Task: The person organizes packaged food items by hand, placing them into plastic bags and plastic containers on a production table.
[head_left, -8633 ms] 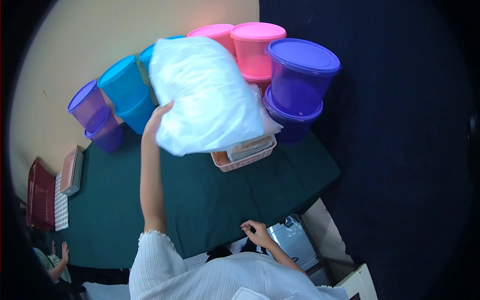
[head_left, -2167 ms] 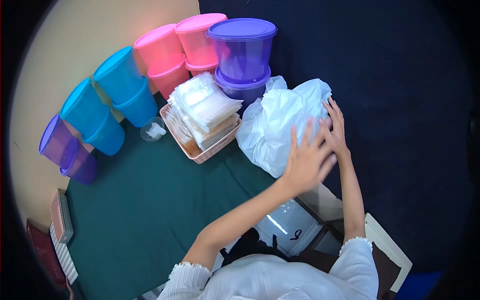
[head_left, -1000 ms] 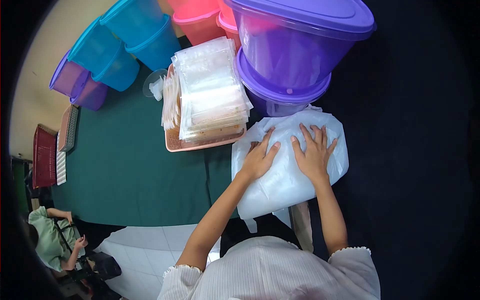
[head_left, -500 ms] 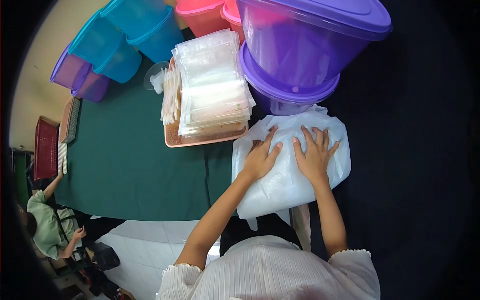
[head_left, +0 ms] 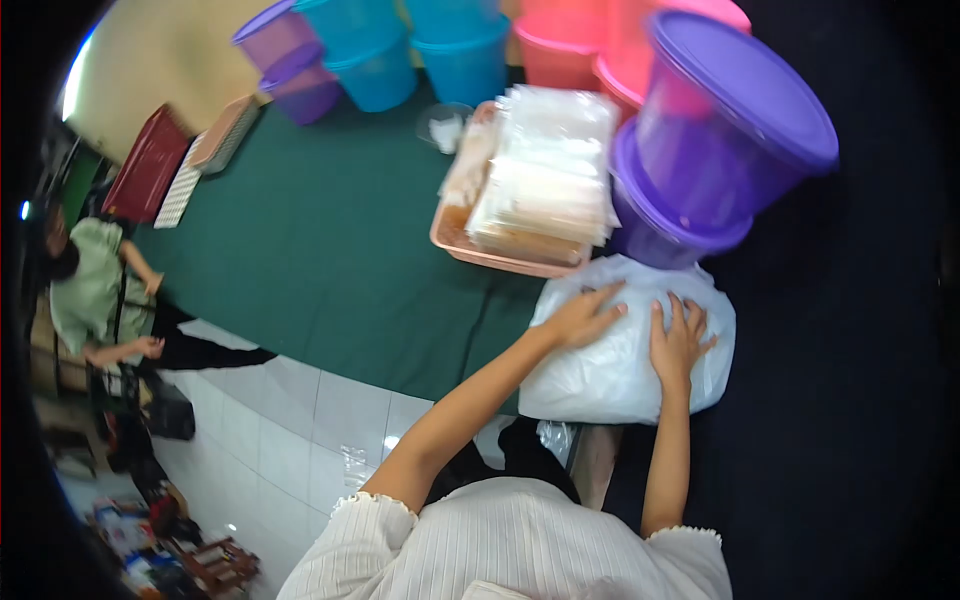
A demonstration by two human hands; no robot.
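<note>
A bulky white plastic bag [head_left: 600, 375] lies at the front edge of the table. My left hand [head_left: 587, 316] rests on its upper left part, fingers spread. On the right part of the bag, my right hand [head_left: 680, 340] lies with its fingers apart. Neither hand grips anything. Just behind the bag, a pink basket [head_left: 510, 264] holds a stack of clear flat packets [head_left: 550, 165]. Two stacked purple tubs [head_left: 700, 150] with lids stand behind the bag to the right.
Blue tubs [head_left: 370, 75], pink tubs [head_left: 560, 55] and small purple tubs [head_left: 300, 95] line the back. A small clear dish [head_left: 445, 128] is left of the packets. Red basket [head_left: 150, 170] stands far left. A person in green [head_left: 95, 285] is beyond the table's left edge.
The view has turned, so the table and its things appear farther right. Both hands remain on the bag; the left hand's fingers now point more to the right. The other person's arm has lowered.
</note>
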